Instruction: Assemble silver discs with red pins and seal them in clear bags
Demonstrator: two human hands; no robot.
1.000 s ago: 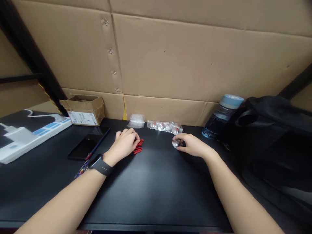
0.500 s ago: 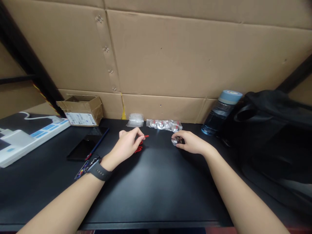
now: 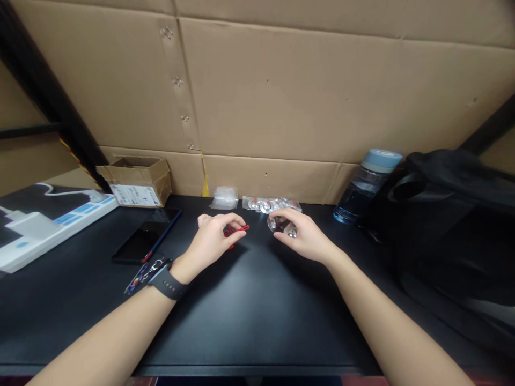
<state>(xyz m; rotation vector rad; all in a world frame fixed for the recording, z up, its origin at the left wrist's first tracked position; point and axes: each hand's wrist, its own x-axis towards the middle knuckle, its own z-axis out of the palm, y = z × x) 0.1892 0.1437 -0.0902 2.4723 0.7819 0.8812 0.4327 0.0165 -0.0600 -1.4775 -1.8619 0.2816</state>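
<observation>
My left hand (image 3: pixel 215 238) pinches a red cord (image 3: pixel 241 229) between thumb and fingers, with its loops partly hidden behind the fingers. My right hand (image 3: pixel 301 234) is curled round a shiny clear or silvery disc (image 3: pixel 272 224) at its fingertips. A second shiny round piece (image 3: pixel 290 231) shows inside the same grasp; whether the two are joined I cannot tell. Both hands are just above the black table (image 3: pixel 257 311), a short gap between them. Behind them lies a strip of clear plastic packets (image 3: pixel 265 206) with round silvery pieces and red bits inside.
Small clear bags (image 3: pixel 224 198) lie by the cardboard wall (image 3: pixel 301 96). To the left are a cardboard box (image 3: pixel 139 182), a power strip (image 3: pixel 76 220), a dark phone (image 3: pixel 148 236) and a keychain (image 3: pixel 140 276). A water bottle (image 3: pixel 362 187) and a black bag (image 3: pixel 446 230) stand right.
My right hand has moved left with the shiny disc, toward my left hand, and the disc is tilted up. My left hand has shifted slightly right with the red cord.
</observation>
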